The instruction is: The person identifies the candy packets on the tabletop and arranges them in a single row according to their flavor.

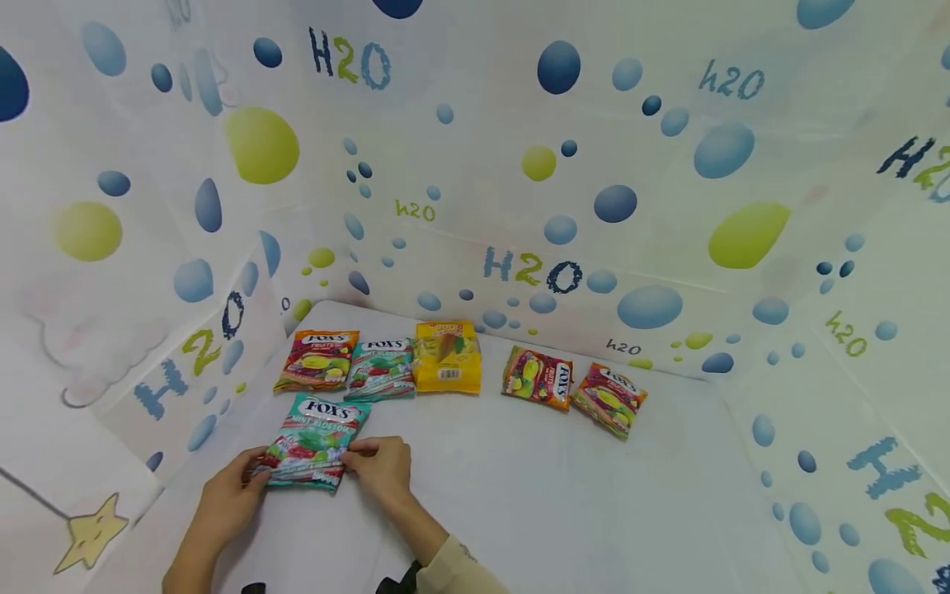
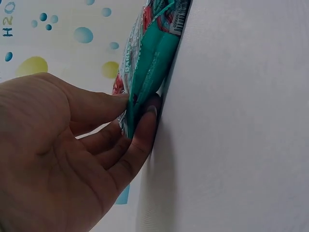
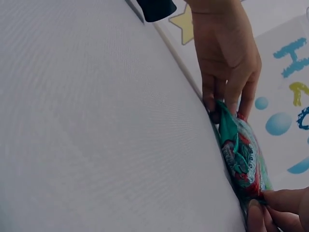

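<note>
A teal candy bag [image 1: 315, 441] marked FOX'S Mint Blossom lies on the white table in front of the person, its label facing up. The left hand [image 1: 228, 495] pinches its lower left corner; in the left wrist view the thumb [image 2: 104, 104] is on top and the fingers are tucked under the edge. At the bag's right side the right hand [image 1: 384, 469] pinches the lower edge between thumb and fingers. The right wrist view shows both hands on the bag [image 3: 244, 157], one at each end.
Behind it stand an orange FOX'S Fruits bag [image 1: 317, 360], a second mint bag [image 1: 381, 369] and a yellow bag [image 1: 448, 357] in a row. Two more fruit bags [image 1: 538, 376] lie farther right. Walls printed with bubbles [image 1: 519, 165] enclose the table's back and sides.
</note>
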A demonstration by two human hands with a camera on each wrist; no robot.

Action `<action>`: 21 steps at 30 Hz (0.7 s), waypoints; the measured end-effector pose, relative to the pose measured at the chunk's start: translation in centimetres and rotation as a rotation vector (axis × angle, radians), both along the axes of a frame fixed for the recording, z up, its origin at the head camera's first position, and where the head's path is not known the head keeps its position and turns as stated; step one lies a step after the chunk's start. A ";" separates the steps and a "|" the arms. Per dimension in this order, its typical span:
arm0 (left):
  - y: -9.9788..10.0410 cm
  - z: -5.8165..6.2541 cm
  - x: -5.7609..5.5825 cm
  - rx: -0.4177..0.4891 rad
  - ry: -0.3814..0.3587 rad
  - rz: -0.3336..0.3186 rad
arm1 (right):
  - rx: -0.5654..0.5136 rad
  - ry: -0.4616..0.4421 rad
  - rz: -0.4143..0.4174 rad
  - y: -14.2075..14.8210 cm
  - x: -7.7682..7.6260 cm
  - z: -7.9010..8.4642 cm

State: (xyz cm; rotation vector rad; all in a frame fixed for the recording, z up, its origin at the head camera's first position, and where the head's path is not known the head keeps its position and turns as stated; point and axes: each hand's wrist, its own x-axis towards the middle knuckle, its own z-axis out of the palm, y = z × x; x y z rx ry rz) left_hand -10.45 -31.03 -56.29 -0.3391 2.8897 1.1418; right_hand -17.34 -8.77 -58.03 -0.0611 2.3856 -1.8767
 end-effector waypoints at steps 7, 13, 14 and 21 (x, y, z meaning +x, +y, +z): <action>-0.1 0.3 0.3 -0.018 0.008 0.000 | -0.007 -0.014 0.034 0.4 0.0 0.3; -0.3 0.7 0.2 -0.028 -0.012 -0.001 | -0.035 -0.034 0.043 0.8 -0.1 0.3; -0.4 0.8 0.2 -0.032 -0.014 -0.004 | -0.040 -0.034 0.046 0.8 -0.1 0.2; -0.7 1.3 0.3 -0.064 0.043 -0.046 | -0.062 -0.044 0.073 1.2 -0.2 0.2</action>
